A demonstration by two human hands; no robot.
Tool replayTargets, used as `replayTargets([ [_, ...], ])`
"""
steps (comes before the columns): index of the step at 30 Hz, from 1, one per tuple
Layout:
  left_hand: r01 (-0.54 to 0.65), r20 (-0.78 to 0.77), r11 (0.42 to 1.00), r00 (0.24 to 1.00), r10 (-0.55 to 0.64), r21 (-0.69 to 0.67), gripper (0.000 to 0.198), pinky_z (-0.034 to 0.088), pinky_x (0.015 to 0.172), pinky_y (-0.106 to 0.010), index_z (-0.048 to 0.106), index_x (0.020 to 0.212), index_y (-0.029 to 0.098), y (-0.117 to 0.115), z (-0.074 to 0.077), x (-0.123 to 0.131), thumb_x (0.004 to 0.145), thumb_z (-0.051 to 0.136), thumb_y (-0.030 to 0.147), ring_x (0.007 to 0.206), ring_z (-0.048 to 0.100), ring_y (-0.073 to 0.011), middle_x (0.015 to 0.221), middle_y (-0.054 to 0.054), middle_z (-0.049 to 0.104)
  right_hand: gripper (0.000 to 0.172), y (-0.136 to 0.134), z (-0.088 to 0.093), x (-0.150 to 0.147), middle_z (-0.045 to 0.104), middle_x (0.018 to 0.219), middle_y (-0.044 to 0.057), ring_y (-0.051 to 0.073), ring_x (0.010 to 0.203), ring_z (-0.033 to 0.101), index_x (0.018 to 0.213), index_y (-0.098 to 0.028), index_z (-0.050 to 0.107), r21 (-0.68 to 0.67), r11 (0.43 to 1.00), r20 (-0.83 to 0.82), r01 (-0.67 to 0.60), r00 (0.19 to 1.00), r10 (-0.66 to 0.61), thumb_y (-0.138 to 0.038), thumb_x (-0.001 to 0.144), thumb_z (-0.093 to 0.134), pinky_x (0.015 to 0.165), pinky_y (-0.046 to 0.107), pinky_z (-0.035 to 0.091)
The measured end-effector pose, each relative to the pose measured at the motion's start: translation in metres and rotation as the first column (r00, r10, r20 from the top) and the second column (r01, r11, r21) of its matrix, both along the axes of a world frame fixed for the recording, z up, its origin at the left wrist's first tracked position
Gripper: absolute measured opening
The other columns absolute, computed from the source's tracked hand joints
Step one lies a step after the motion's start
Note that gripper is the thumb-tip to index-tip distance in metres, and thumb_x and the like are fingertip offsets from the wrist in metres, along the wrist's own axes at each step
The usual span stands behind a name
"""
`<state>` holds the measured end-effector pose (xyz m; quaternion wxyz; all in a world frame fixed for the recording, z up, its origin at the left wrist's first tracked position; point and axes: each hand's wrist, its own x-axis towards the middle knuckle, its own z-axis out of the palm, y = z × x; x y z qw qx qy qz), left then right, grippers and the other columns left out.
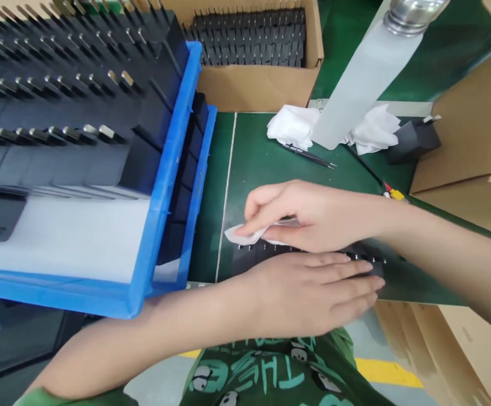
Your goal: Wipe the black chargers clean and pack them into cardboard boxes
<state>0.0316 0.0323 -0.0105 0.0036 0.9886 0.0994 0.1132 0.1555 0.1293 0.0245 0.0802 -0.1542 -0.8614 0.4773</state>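
Note:
My left hand (313, 290) lies flat, fingers stretched out, on a row of black parts with metal pins (249, 256) at the front edge of the green mat (262, 158). My right hand (313, 214) reaches across from the right and presses a small white cloth (245, 234) onto the left end of that row, fingers closed on the cloth. Most of the row is hidden under both hands.
A blue crate (173, 169) full of black pinned parts stands at left on another blue crate. A cardboard box (258, 56) of the same parts sits behind. Black tweezers (308, 155), crumpled white cloth (292, 124), a black block (412, 141) and cardboard boxes (465, 124) lie at right.

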Motion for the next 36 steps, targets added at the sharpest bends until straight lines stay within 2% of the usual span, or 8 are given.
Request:
replayTargets([
  [3, -0.016, -0.054, 1.000, 0.998, 0.016, 0.002, 0.049, 0.029, 0.123, -0.025, 0.044, 0.151, 0.022, 0.002, -0.007, 0.001, 0.106, 0.028, 0.016, 0.147, 0.039, -0.0097, 0.159, 0.007, 0.043, 0.035, 0.004, -0.011, -0.014, 0.065, 0.092, 0.000, 0.006, 0.075, 0.058, 0.108, -0.018, 0.077, 0.011, 0.990, 0.016, -0.140, 0.990, 0.139, 0.002, 0.093, 0.053, 0.069, 0.019, 0.050],
  [6, -0.007, -0.098, 1.000, 0.995, 0.009, 0.014, 0.051, 0.026, 0.125, -0.025, 0.037, 0.155, 0.020, 0.001, -0.008, 0.000, 0.105, 0.029, 0.015, 0.151, 0.033, -0.0113, 0.163, 0.006, 0.036, 0.030, 0.005, -0.012, -0.008, 0.060, 0.082, -0.001, 0.006, 0.065, 0.049, 0.087, -0.016, 0.079, 0.062, 0.984, 0.060, -0.165, 0.985, 0.162, -0.005, 0.097, 0.053, 0.062, 0.020, 0.044],
  [8, -0.018, -0.110, 1.000, 0.994, 0.019, 0.008, 0.051, 0.026, 0.125, -0.026, 0.036, 0.155, 0.018, 0.000, -0.007, 0.000, 0.105, 0.028, 0.015, 0.152, 0.031, -0.0125, 0.164, 0.004, 0.035, 0.031, 0.006, -0.011, 0.001, 0.057, 0.079, -0.002, 0.006, 0.062, 0.045, 0.081, -0.017, 0.077, 0.080, 0.985, 0.095, -0.153, 0.985, 0.145, -0.009, 0.099, 0.053, 0.058, 0.021, 0.041],
  [14, -0.051, -0.068, 0.998, 0.996, 0.049, -0.023, 0.050, 0.030, 0.123, -0.025, 0.042, 0.152, 0.021, 0.002, -0.007, 0.002, 0.105, 0.029, 0.015, 0.148, 0.038, -0.0102, 0.161, 0.006, 0.039, 0.030, 0.005, -0.011, 0.041, 0.062, 0.084, -0.001, 0.008, 0.065, 0.051, 0.093, -0.025, 0.080, -0.005, 0.996, 0.129, -0.090, 0.987, 0.090, -0.020, 0.102, 0.051, 0.058, 0.022, 0.043],
  [19, -0.068, -0.082, 0.998, 0.994, 0.067, -0.008, 0.050, 0.029, 0.124, -0.027, 0.040, 0.154, 0.020, -0.001, -0.006, 0.003, 0.104, 0.030, 0.016, 0.148, 0.038, -0.0114, 0.161, 0.005, 0.040, 0.032, 0.000, -0.012, 0.069, 0.062, 0.087, 0.002, 0.009, 0.068, 0.055, 0.105, -0.027, 0.080, -0.065, 0.998, 0.099, -0.026, 0.995, 0.032, -0.022, 0.103, 0.048, 0.062, 0.022, 0.048],
  [25, -0.075, -0.108, 0.996, 0.992, 0.068, -0.055, 0.051, 0.028, 0.124, -0.028, 0.038, 0.155, 0.020, -0.002, -0.007, 0.003, 0.104, 0.031, 0.017, 0.149, 0.036, -0.0115, 0.163, 0.005, 0.036, 0.032, -0.005, -0.008, 0.103, 0.064, 0.090, 0.001, 0.008, 0.071, 0.057, 0.107, -0.030, 0.079, -0.058, 0.997, 0.136, 0.042, 0.990, -0.033, -0.018, 0.101, 0.050, 0.063, 0.021, 0.050],
  [30, -0.058, -0.088, 0.996, 0.995, 0.052, -0.073, 0.050, 0.030, 0.124, -0.029, 0.038, 0.154, 0.017, -0.001, -0.007, 0.002, 0.104, 0.035, 0.019, 0.150, 0.036, -0.0136, 0.163, 0.002, 0.037, 0.037, -0.016, -0.009, 0.140, 0.065, 0.097, 0.000, 0.006, 0.078, 0.059, 0.121, -0.032, 0.073, -0.055, 0.996, 0.213, 0.073, 0.975, -0.060, -0.029, 0.106, 0.040, 0.068, 0.021, 0.050],
  [36, -0.057, -0.072, 0.992, 0.996, 0.049, -0.110, 0.052, 0.031, 0.123, -0.031, 0.042, 0.152, 0.016, 0.000, -0.006, 0.001, 0.101, 0.035, 0.011, 0.148, 0.039, -0.0152, 0.161, 0.001, 0.040, 0.035, -0.030, -0.014, 0.170, 0.066, 0.100, -0.001, 0.006, 0.079, 0.060, 0.123, -0.035, 0.072, -0.027, 0.981, 0.157, 0.192, 0.970, -0.186, -0.023, 0.102, 0.046, 0.073, 0.023, 0.051],
])
